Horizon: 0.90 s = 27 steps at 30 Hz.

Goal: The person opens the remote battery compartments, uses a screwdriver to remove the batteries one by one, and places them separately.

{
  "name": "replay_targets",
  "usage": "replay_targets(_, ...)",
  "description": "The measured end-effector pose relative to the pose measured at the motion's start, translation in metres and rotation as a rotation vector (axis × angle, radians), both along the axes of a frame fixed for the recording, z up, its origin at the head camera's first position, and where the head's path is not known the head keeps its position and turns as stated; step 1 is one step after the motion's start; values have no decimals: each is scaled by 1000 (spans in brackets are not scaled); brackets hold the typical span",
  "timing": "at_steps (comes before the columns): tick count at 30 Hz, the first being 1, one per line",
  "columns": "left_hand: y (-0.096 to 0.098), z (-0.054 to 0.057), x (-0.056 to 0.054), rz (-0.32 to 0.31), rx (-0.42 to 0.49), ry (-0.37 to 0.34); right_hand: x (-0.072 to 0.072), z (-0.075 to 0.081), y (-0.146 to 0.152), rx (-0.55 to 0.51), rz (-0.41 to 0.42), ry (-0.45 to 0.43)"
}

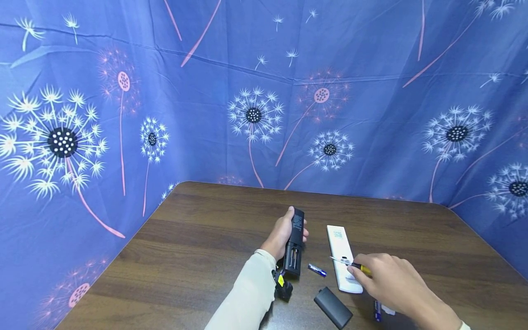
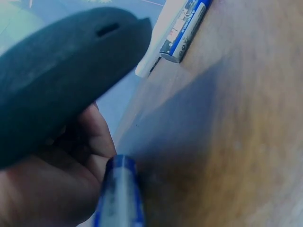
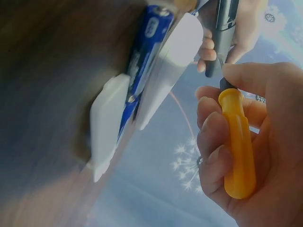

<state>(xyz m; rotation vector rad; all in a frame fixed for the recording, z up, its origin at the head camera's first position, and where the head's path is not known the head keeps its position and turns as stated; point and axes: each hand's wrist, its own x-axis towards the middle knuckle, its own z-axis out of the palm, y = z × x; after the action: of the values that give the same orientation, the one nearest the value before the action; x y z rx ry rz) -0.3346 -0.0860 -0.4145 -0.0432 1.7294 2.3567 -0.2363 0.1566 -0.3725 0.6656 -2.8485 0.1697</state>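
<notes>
My left hand [image 1: 280, 233] grips a black remote [image 1: 296, 231] raised off the wooden table [image 1: 198, 247], its open battery bay [image 1: 292, 259] facing up. The left wrist view shows the black remote [image 2: 61, 80] from below, with a blue battery [image 2: 118, 194] close by the hand. My right hand [image 1: 387, 279] holds a yellow-handled screwdriver [image 3: 236, 142]. Its metal tip [image 1: 336, 260] lies over a white remote [image 1: 341, 256] flat on the table. Another blue battery [image 1: 316, 270] lies between the two remotes.
A black battery cover [image 1: 332, 307] lies near the front edge. A blue battery [image 3: 142, 61] and a white cover [image 3: 106, 123] lie under my right hand. Blue dandelion-print cloth [image 1: 255, 114] walls the table on the left, back and right.
</notes>
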Motion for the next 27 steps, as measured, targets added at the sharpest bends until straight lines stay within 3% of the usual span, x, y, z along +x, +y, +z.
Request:
replay_targets(18, 0, -3, 0, 6, 3, -4, -9, 1, 42, 3, -100, -96)
replay_targets(27, 1, -2, 0, 15, -6, 1, -12, -4, 55, -9, -103, -18)
